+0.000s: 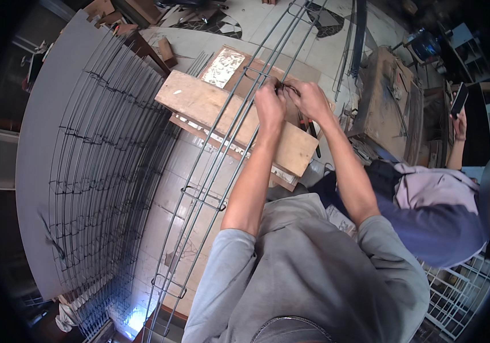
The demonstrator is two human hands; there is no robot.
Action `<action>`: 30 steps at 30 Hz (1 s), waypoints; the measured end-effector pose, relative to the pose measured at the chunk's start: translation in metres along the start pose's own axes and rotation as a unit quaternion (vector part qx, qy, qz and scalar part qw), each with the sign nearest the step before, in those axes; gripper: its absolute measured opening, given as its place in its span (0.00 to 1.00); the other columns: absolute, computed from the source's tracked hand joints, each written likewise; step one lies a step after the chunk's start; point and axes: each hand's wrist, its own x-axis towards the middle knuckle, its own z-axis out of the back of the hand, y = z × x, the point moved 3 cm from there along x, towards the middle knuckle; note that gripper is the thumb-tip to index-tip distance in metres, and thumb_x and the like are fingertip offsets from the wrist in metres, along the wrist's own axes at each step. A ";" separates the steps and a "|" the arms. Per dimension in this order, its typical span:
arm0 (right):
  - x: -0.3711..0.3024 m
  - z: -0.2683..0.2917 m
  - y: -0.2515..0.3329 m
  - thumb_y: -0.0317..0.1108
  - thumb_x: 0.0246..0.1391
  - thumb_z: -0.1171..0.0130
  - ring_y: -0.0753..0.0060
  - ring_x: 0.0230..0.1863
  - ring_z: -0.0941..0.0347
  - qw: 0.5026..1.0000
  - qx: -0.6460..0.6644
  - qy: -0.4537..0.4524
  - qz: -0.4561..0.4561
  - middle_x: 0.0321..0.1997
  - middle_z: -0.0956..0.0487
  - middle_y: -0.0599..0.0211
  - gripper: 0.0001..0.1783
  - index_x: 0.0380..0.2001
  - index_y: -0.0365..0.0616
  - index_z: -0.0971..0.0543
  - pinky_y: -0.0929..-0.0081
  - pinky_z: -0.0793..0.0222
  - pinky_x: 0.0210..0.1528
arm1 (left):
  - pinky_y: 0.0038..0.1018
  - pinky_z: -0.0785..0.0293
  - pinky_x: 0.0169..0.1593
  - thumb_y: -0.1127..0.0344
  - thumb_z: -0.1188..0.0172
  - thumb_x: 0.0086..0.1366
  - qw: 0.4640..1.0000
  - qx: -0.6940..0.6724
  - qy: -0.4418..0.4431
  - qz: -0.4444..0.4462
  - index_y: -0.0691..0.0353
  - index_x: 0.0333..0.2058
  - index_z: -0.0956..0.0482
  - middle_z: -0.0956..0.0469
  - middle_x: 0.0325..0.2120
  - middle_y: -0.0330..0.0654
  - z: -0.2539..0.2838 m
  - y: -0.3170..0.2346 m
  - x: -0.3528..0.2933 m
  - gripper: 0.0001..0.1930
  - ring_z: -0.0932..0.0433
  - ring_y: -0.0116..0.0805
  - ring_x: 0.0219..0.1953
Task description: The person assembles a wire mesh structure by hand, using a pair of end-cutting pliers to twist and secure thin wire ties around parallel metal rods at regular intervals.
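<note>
A long cage of thin steel rods (226, 118) joined by wire stirrups (256, 71) runs from the lower left to the top. It rests across a thick wooden beam (199, 100). My left hand (270, 106) is closed at the right side of the cage, by the corner of a stirrup. Close against it, my right hand (308, 100) is closed too, with its fingertips meeting the left's. What the fingers of either hand pinch is hidden. Pliers (317, 150) with dark and red handles lie by the beam below my right wrist.
On the left, many finished rod cages (102, 166) lean against a grey panel (39, 171). A bright bluish glare (136, 320) shows at lower left. Close on my right sits another person (433, 206) holding up a phone (458, 98). A wooden bench (382, 108) stands beyond.
</note>
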 end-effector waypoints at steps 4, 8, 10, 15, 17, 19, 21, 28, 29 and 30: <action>0.008 0.024 0.013 0.30 0.54 0.43 0.38 0.38 0.23 0.991 -0.079 0.112 0.010 0.33 0.20 0.42 0.14 0.43 0.37 0.19 0.54 0.27 0.40 | 0.41 0.24 0.43 0.80 0.43 0.55 1.000 -0.013 -0.024 -0.001 0.71 0.37 0.19 0.19 0.30 0.60 -0.008 -0.006 -0.008 0.10 0.18 0.58 0.37; 0.022 0.015 0.015 0.30 0.53 0.44 0.38 0.39 0.23 0.985 -0.096 0.141 0.007 0.33 0.20 0.42 0.10 0.36 0.39 0.18 0.48 0.29 0.41 | 0.40 0.24 0.43 0.81 0.42 0.54 1.000 0.005 -0.013 -0.025 0.72 0.37 0.19 0.19 0.31 0.60 -0.001 0.000 0.000 0.11 0.19 0.58 0.37; 0.026 0.017 0.015 0.29 0.51 0.45 0.38 0.39 0.23 0.982 -0.114 0.151 0.018 0.33 0.20 0.41 0.10 0.35 0.37 0.19 0.48 0.29 0.41 | 0.40 0.24 0.43 0.81 0.42 0.54 1.000 0.010 -0.010 -0.019 0.73 0.38 0.19 0.19 0.31 0.60 -0.001 -0.002 -0.001 0.11 0.18 0.58 0.37; 0.050 0.015 0.021 0.27 0.50 0.43 0.39 0.37 0.23 0.957 -0.183 0.217 0.051 0.32 0.20 0.42 0.10 0.34 0.34 0.19 0.51 0.28 0.39 | 0.44 0.25 0.44 0.80 0.44 0.55 0.999 -0.015 -0.022 -0.021 0.71 0.40 0.19 0.20 0.34 0.63 -0.001 0.002 0.000 0.13 0.20 0.61 0.39; 0.060 0.013 0.026 0.26 0.48 0.43 0.40 0.37 0.23 0.940 -0.211 0.259 0.064 0.32 0.20 0.42 0.09 0.33 0.33 0.19 0.52 0.28 0.39 | 0.44 0.25 0.45 0.80 0.44 0.55 0.999 -0.012 -0.022 -0.027 0.71 0.40 0.19 0.20 0.34 0.62 0.000 0.007 0.002 0.13 0.20 0.61 0.40; 0.062 0.019 0.032 0.25 0.46 0.43 0.41 0.37 0.23 0.929 -0.222 0.280 0.092 0.31 0.20 0.42 0.09 0.32 0.33 0.19 0.52 0.28 0.38 | 0.42 0.24 0.45 0.80 0.44 0.55 1.000 -0.011 -0.019 -0.013 0.72 0.40 0.19 0.19 0.34 0.61 0.000 -0.001 0.000 0.14 0.19 0.59 0.40; 0.064 0.023 0.037 0.25 0.45 0.44 0.41 0.36 0.22 0.922 -0.223 0.297 0.108 0.30 0.20 0.42 0.09 0.31 0.32 0.19 0.52 0.28 0.38 | 0.42 0.24 0.45 0.80 0.44 0.55 1.000 -0.016 -0.021 -0.010 0.72 0.41 0.19 0.19 0.34 0.61 0.000 -0.005 -0.001 0.14 0.19 0.58 0.40; 0.072 0.028 0.054 0.24 0.45 0.45 0.42 0.37 0.22 0.900 -0.193 0.359 0.152 0.32 0.20 0.41 0.11 0.33 0.30 0.20 0.54 0.28 0.38 | 0.45 0.25 0.45 0.80 0.44 0.55 0.999 -0.024 -0.028 -0.002 0.69 0.40 0.18 0.20 0.34 0.61 0.005 -0.003 -0.001 0.14 0.20 0.60 0.40; 0.074 0.028 0.051 0.26 0.46 0.44 0.41 0.36 0.22 0.902 -0.165 0.362 0.171 0.30 0.21 0.40 0.11 0.32 0.29 0.21 0.53 0.28 0.38 | 0.45 0.25 0.45 0.80 0.44 0.55 0.999 -0.027 -0.031 0.001 0.69 0.40 0.18 0.20 0.35 0.61 0.005 -0.003 -0.001 0.13 0.20 0.60 0.40; 0.072 0.032 0.040 0.26 0.47 0.44 0.41 0.36 0.23 0.903 -0.155 0.364 0.168 0.30 0.21 0.40 0.11 0.33 0.30 0.21 0.53 0.28 0.38 | 0.45 0.25 0.44 0.80 0.44 0.54 0.999 -0.036 -0.023 0.001 0.69 0.39 0.18 0.20 0.35 0.61 -0.003 -0.005 -0.003 0.13 0.20 0.60 0.40</action>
